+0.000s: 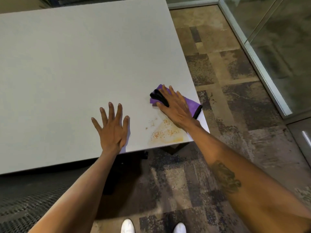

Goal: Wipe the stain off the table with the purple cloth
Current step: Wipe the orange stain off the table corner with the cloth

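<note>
A purple cloth with black trim lies near the table's right edge, close to the front right corner. My right hand presses flat on top of it, fingers spread and pointing up-left. Just in front of the cloth, a yellowish stain with orange crumbs marks the white table beside the corner. My left hand rests flat on the tabletop to the left of the stain, fingers apart and holding nothing.
The table's front edge runs just below my hands and its right edge beside the cloth. Patterned carpet lies beyond. A glass partition stands at the right. My white shoes show below.
</note>
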`<action>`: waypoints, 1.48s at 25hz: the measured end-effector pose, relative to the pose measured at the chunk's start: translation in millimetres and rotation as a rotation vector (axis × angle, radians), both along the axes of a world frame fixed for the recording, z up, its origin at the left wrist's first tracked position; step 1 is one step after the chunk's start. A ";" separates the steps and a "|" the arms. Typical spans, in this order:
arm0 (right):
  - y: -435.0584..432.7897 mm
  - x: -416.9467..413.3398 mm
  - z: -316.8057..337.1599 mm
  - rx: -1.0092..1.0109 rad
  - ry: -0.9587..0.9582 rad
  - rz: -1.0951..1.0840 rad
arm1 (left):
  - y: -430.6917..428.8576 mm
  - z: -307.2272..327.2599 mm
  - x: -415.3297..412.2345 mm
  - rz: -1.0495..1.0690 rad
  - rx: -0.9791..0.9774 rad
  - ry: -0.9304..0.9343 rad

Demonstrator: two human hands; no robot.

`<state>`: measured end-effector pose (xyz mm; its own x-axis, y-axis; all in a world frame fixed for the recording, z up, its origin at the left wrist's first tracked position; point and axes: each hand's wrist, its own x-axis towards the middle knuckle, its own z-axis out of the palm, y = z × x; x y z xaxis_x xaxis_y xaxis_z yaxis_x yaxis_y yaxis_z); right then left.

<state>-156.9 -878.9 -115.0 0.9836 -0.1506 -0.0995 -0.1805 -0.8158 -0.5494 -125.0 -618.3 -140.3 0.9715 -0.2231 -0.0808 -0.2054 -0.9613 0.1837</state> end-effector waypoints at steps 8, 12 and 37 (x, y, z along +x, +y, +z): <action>8.7 -86.1 0.3 -0.065 0.036 0.204 | 6.7 9.7 -8.1 -0.060 -0.007 -0.009; -4.4 -80.3 0.8 -0.070 0.038 0.066 | 17.6 13.1 -31.1 -0.095 -0.032 -0.032; 20.2 -95.7 9.4 0.088 0.062 0.037 | 16.8 9.2 -30.7 -0.054 -0.040 0.023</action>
<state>-252.6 -858.8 -105.5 0.9799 -0.1020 -0.1713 -0.1866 -0.7717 -0.6080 -155.8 -601.5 -131.1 0.9559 -0.2786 -0.0932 -0.2521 -0.9407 0.2269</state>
